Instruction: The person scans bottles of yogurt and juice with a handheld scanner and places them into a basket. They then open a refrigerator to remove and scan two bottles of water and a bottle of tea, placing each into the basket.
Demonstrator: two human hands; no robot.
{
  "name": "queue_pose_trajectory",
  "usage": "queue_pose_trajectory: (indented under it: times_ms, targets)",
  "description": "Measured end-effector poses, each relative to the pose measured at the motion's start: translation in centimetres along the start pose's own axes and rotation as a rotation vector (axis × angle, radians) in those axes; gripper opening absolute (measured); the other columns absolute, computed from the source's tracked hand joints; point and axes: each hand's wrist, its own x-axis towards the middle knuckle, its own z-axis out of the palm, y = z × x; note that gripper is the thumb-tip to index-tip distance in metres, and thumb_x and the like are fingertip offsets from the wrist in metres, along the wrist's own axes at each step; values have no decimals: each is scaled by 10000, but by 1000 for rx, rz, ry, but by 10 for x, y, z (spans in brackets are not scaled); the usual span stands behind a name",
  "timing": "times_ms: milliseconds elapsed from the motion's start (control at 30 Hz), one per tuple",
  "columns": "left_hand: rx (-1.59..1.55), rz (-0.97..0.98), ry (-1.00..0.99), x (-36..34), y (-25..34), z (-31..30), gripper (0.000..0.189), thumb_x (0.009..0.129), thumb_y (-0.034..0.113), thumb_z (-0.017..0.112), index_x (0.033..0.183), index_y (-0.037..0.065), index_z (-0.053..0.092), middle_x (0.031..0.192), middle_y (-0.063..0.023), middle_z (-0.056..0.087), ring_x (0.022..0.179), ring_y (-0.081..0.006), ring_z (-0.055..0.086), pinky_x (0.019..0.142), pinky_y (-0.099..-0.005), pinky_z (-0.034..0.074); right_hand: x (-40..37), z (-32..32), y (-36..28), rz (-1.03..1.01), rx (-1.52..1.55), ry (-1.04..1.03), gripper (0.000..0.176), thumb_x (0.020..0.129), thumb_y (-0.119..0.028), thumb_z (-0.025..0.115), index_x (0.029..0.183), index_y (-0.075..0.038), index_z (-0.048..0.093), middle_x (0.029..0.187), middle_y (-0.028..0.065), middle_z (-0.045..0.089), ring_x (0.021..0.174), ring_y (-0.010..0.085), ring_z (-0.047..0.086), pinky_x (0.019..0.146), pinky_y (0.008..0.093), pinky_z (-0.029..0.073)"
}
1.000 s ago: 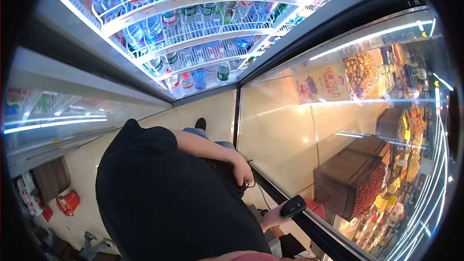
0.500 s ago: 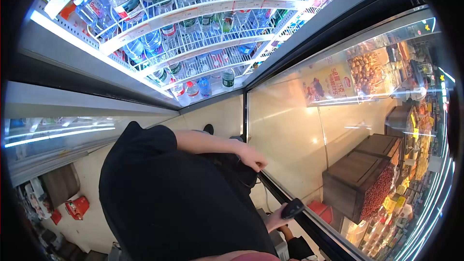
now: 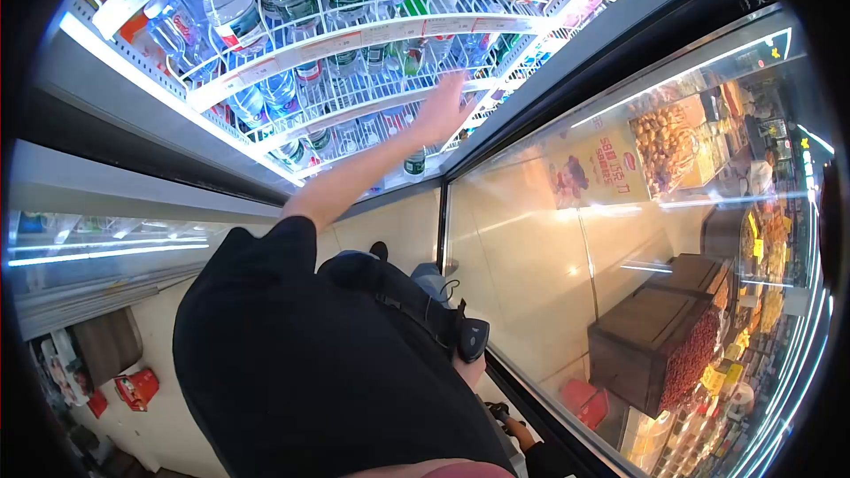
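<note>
The left hand (image 3: 440,99) reaches with fingers spread and holding nothing to the white wire shelf (image 3: 354,93) of water bottles (image 3: 232,9) in the open cooler, while the right hand (image 3: 472,373), low beside the hip, grips a black barcode scanner (image 3: 473,339).

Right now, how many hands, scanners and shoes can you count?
Bare hands: 2 (left hand up at the white wire shelf, right hand gripping the black handheld scanner)
Black handheld scanner: 1
Black shoe: 1
Total: 4
</note>
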Motion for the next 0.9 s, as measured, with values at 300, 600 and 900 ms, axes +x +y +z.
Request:
queue_pose_trajectory:
  times_ms: [300, 600, 900]
  targets:
    - [310, 101, 273, 112, -24, -15, 778, 964, 382, 589, 1562, -27, 305, 1504, -353, 435, 1368, -490, 464, 1137, -547, 405, 15, -15, -39, -78, -4, -28, 332, 802, -143, 785, 1074, 29, 704, 950, 257, 733, 974, 404, 731, 832, 419, 543]
    - [440, -176, -37, 160, -38, -11, 957, 978, 637, 481, 1621, 13, 145, 1676, -299, 143, 1521, -474, 259, 1245, -516, 258, 17, -17, -43, -159, 30, 5, 281, 839, -175, 769, 917, 83, 690, 812, 276, 706, 865, 328, 761, 725, 415, 534]
    - [347, -145, 159, 174, -19, -16, 879, 990, 611, 464, 1594, 22, 216, 1612, -299, 245, 1487, -465, 299, 1222, -525, 278, 21, -25, -49, -147, 10, -46, 271, 856, -176, 749, 974, 61, 690, 855, 266, 714, 894, 379, 747, 753, 406, 534]
